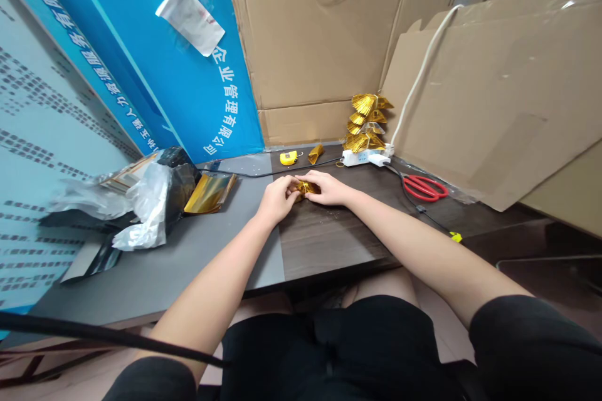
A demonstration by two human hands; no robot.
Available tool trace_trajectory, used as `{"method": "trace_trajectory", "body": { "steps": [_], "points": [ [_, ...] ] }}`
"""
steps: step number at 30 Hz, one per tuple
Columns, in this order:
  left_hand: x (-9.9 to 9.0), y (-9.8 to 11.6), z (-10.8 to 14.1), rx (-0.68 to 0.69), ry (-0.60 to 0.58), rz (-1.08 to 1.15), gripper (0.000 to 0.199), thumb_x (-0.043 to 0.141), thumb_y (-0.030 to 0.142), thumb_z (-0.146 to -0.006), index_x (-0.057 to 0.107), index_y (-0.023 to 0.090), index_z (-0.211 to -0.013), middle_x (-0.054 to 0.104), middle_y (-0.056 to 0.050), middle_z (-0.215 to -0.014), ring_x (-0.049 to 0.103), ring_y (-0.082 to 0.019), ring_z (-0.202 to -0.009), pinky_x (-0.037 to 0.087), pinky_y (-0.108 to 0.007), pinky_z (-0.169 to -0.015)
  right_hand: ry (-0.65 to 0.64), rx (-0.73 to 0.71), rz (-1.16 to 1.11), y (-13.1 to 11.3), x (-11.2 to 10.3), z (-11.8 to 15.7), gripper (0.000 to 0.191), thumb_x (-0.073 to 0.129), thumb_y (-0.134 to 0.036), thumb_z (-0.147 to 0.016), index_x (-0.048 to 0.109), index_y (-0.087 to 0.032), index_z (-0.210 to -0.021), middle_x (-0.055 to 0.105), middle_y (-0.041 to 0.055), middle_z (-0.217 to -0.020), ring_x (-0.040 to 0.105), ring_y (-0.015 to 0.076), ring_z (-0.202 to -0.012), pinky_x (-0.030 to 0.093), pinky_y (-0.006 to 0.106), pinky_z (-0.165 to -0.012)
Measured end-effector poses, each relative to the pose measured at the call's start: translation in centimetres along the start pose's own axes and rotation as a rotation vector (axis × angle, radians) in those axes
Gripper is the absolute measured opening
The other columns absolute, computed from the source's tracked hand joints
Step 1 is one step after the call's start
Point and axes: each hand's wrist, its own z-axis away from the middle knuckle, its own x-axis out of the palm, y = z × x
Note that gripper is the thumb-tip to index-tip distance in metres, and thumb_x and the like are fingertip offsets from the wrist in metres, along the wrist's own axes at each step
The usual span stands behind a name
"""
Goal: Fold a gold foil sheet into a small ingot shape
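Note:
Between my two hands, low over the desk, is a small piece of gold foil paper, pleated or bunched at its middle. My left hand pinches its left end, with thumb and fingers closed. On the other end, the fingers of my right hand are closed too and cover part of the foil. Behind my hands lie a small folded gold piece and a yellow tape measure. A stack of gold folded fans rests on a white power strip to the right.
Flat gold foil sheets lie at left beside crumpled plastic bags. Red-handled scissors lie at right near a black cable. Cardboard and a blue board wall off the back. The desk's front edge is near my lap.

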Motion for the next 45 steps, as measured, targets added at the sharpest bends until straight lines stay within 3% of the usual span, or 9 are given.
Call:
{"method": "trace_trajectory", "body": {
  "steps": [15, 20, 25, 31, 36, 41, 45],
  "points": [
    [1.3, 0.2, -0.1, 0.098, 0.033, -0.12, 0.006, 0.063, 0.013, -0.09, 0.064, 0.019, -0.092, 0.065, -0.003, -0.089, 0.062, -0.016, -0.089, 0.049, -0.026, -0.08, -0.014, 0.018, 0.026, -1.2, 0.0, -0.3, 0.038, 0.059, -0.016, -0.087, 0.065, -0.016, -0.124, 0.064, 0.0087, -0.103, 0.061, 0.0213, -0.097, 0.05, 0.033, -0.089],
    [1.3, 0.2, 0.0, 0.141, 0.024, -0.142, 0.009, 0.061, 0.015, -0.092, 0.064, 0.021, -0.098, 0.064, -0.002, -0.097, 0.062, -0.015, -0.094, 0.05, -0.024, -0.083, -0.027, 0.017, 0.02, -1.3, 0.0, -0.3, 0.033, 0.06, -0.012, -0.083, 0.067, -0.016, -0.116, 0.062, 0.008, -0.102, 0.061, 0.0206, -0.095, 0.05, 0.032, -0.088],
    [1.1, -0.1, 0.0, 0.098, 0.071, -0.167, 0.001, 0.063, 0.018, -0.091, 0.062, 0.02, -0.092, 0.059, -0.003, -0.096, 0.06, -0.013, -0.084, 0.05, -0.024, -0.076, -0.047, 0.013, 0.016, -1.6, -0.5, -0.3, 0.044, 0.06, -0.014, -0.084, 0.063, -0.015, -0.128, 0.063, 0.0088, -0.104, 0.061, 0.0207, -0.095, 0.05, 0.033, -0.089],
    [1.2, 0.3, 0.1, 0.154, 0.022, -0.188, 0.006, 0.058, 0.018, -0.094, 0.064, 0.021, -0.094, 0.06, -0.002, -0.098, 0.06, -0.012, -0.089, 0.049, -0.022, -0.08, -0.056, 0.033, 0.028, -1.7, -0.7, -0.4, 0.034, 0.061, -0.015, -0.085, 0.068, -0.015, -0.119, 0.068, 0.0098, -0.103, 0.064, 0.0223, -0.095, 0.052, 0.034, -0.088],
    [0.7, 0.8, 0.1, 0.158, 0.014, -0.267, 0.019, 0.05, 0.022, -0.098, 0.068, 0.021, -0.091, 0.061, -0.006, -0.101, 0.056, -0.018, -0.095, 0.047, -0.029, -0.084, -0.026, 0.104, 0.041, -1.4, -0.6, -0.4, 0.053, 0.066, -0.023, -0.086, 0.061, -0.015, -0.138, 0.071, 0.014, -0.123, 0.068, 0.0264, -0.109, 0.053, 0.04, -0.097],
    [0.0, 1.7, 0.4, 0.14, -0.015, -0.358, 0.025, 0.051, 0.034, -0.098, 0.072, 0.022, -0.092, 0.064, -0.01, -0.103, 0.054, -0.023, -0.1, 0.042, -0.036, -0.084, 0.029, 0.177, 0.046, -1.6, -0.6, -0.4, 0.057, 0.065, -0.022, -0.085, 0.06, -0.013, -0.14, 0.067, 0.015, -0.135, 0.066, 0.0283, -0.122, 0.052, 0.042, -0.105],
    [0.0, 2.4, 0.6, 0.124, -0.075, -0.403, 0.024, 0.05, 0.026, -0.097, 0.073, 0.022, -0.09, 0.069, -0.01, -0.103, 0.057, -0.025, -0.101, 0.041, -0.039, -0.084, 0.043, 0.218, 0.051, -1.6, -0.6, -0.4, 0.055, 0.067, -0.019, -0.083, 0.063, -0.015, -0.139, 0.068, 0.0134, -0.134, 0.067, 0.0282, -0.122, 0.052, 0.042, -0.106]
  ]
}}
